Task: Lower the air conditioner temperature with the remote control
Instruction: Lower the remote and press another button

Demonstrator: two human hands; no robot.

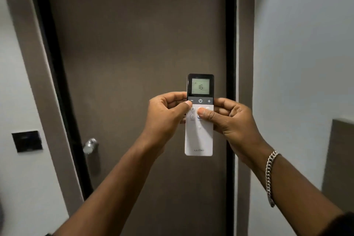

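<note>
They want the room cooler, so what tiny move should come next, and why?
Probably none beyond lifting the left thumb off: the remote control screen already reads 16, likely its lowest setting. The thumb sits just under the minus button, while the right hand steadies the remote.

I read the remote control (199, 136) as smooth plastic: lower body matt white, top section glossy black around a dull grey-green LCD screen (200, 86). The door (134, 44) behind it looks matt brown with a fine, slightly grainy finish; I can't tell wood from laminate. Its frame (28, 44) is a matt taupe, edged by a darker strip. The door knob (90, 145) looks like brushed metal with a soft sheen. The wall plate (27, 141) is glossy black. The bracelet (270, 176) on the right wrist is polished silver-coloured metal chain. Walls (306, 44) are smooth matt paint.
</note>
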